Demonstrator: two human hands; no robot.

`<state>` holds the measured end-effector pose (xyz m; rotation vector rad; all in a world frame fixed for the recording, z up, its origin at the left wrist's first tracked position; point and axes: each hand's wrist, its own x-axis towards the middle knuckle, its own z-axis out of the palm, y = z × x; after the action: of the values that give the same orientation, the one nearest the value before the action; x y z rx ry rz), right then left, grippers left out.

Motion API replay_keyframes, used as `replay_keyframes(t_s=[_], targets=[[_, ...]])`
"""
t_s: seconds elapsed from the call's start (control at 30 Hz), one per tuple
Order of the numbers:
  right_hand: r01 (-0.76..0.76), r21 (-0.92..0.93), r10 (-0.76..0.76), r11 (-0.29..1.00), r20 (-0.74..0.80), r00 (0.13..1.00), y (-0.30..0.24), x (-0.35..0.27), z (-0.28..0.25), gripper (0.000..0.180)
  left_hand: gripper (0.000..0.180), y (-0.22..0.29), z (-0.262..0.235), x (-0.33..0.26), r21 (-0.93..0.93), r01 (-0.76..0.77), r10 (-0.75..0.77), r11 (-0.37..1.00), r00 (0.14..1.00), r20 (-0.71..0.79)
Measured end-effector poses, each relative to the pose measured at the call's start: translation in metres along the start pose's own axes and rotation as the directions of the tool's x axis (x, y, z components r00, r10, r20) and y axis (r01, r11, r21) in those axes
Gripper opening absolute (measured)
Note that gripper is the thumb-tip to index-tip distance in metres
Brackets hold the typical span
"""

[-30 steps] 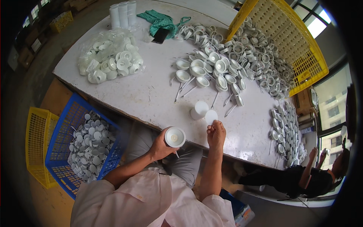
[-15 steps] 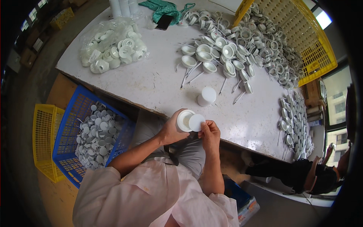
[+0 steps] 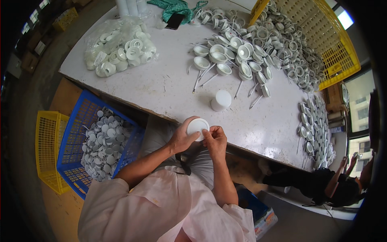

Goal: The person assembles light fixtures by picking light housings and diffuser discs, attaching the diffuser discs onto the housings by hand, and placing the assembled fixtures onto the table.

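I see my left hand (image 3: 182, 139) closed round a round white plastic cap (image 3: 198, 126), face up | right hand (image 3: 215, 139) pinching its right rim from beside | cap sits between both hands, just off the white bench (image 3: 169, 86) edge | short white plastic cylinder (image 3: 221, 100) stands beyond, apart.

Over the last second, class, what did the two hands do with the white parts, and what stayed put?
The right hand lifted a small white disc off the table, brought it back to the round white housing in the left hand, and now presses it onto its open face. The left hand kept hold throughout. The white cup-shaped part on the table and the blue crate stayed put.
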<state>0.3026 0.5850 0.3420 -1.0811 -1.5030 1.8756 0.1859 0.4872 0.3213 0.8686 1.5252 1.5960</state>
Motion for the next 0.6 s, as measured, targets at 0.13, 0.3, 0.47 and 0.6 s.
replay_keyframes(t_s=[0.13, 0.3, 0.47, 0.6], targets=[[-0.029, -0.008, 0.029, 1.000, 0.008, 1.000, 0.0012, 0.0004, 0.0009, 0.023, 0.051, -0.0044, -0.0003, -0.0012, 0.000, -0.007, 0.007, 1.000, 1.000, -0.022], [-0.039, 0.005, 0.039, 0.999, 0.036, 0.999, 0.0040, -0.0010, 0.0004, 0.021, 0.050, -0.0025, -0.0003, -0.0024, -0.025, -0.006, 0.005, 1.000, 1.000, -0.014], [-0.018, 0.021, 0.017, 1.000, 0.026, 1.000, 0.0077, -0.0029, 0.0009, 0.024, 0.049, -0.0055, -0.0014, -0.0029, -0.050, 0.006, -0.007, 0.999, 1.000, -0.008], [0.014, 0.042, -0.015, 0.999, 0.012, 1.000, 0.0078, -0.0074, 0.0039, 0.027, 0.044, -0.0046, -0.0041, -0.0025, -0.024, 0.011, -0.010, 1.000, 0.999, 0.042]])
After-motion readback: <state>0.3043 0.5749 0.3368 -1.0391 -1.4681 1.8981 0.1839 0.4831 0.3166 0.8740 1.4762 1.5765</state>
